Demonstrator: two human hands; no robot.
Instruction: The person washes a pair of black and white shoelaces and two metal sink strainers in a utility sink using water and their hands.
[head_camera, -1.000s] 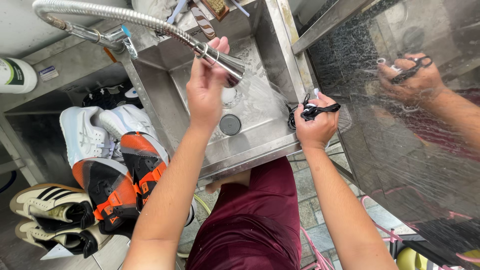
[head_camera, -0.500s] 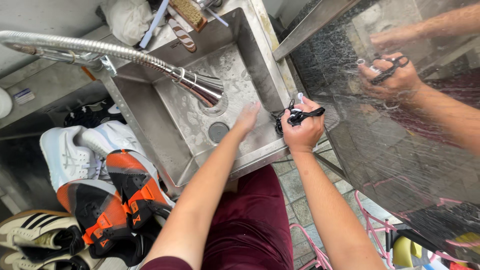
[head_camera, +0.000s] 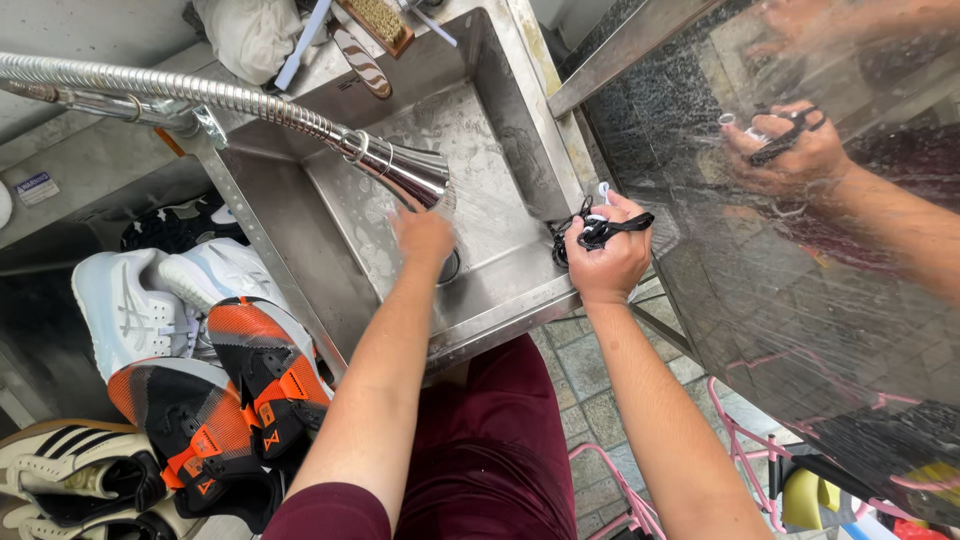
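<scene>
My left hand (head_camera: 422, 235) reaches down into the steel sink (head_camera: 500, 120), just below the spray head (head_camera: 405, 172) of the flexible metal hose; it holds nothing that I can see and its fingers are blurred. My right hand (head_camera: 608, 255) is closed around a bundle of black and white shoelaces (head_camera: 598, 226) over the sink's right front corner. A shiny steel wall panel (head_camera: 800, 260) on the right mirrors that hand and the laces.
Orange and black sneakers (head_camera: 235, 400), white sneakers (head_camera: 140, 300) and cream and black shoes (head_camera: 70, 480) lie piled left of the sink. Brushes (head_camera: 365, 55) and a white cloth (head_camera: 250, 35) rest on the back ledge. A pink wire frame (head_camera: 640, 500) stands on the tiled floor.
My left hand let go of the spray head and dropped down into the sink toward the drain. My right hand kept hold of the laces at the sink's corner.
</scene>
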